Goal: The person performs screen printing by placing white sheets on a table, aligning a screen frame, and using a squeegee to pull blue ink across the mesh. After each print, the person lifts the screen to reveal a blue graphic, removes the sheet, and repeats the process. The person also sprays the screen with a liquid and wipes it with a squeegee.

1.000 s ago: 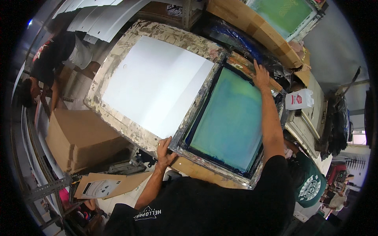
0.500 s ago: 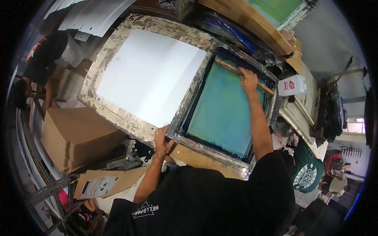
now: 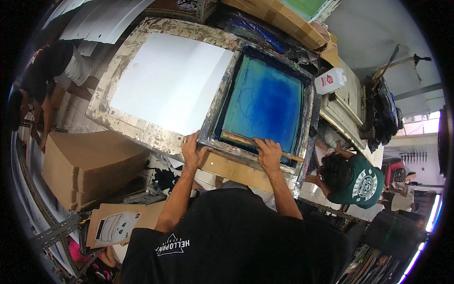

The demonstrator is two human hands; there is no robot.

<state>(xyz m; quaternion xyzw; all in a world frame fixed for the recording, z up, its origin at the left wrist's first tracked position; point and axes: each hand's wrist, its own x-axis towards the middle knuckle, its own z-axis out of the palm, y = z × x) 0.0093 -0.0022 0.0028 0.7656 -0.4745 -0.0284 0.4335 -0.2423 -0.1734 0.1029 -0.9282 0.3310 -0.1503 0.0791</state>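
Squeegee (image 3: 257, 143) at near edge of screen frame (image 3: 265, 102), mesh flooded blue (pull looks finished, judged from ink spread); right hand (image 3: 268, 152) clamped on squeegee, left hand (image 3: 191, 150) gripping frame corner; white sheet (image 3: 170, 80) beside on counter (image 3: 142, 135), lift-off seemingly left

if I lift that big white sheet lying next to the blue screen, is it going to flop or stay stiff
The white sheet is broad, thin and lies dead flat on the paint-crusted board, so it would probably sag when lifted by one edge. It looks light for its spread. Its smooth face suggests it may slide easily if pushed.
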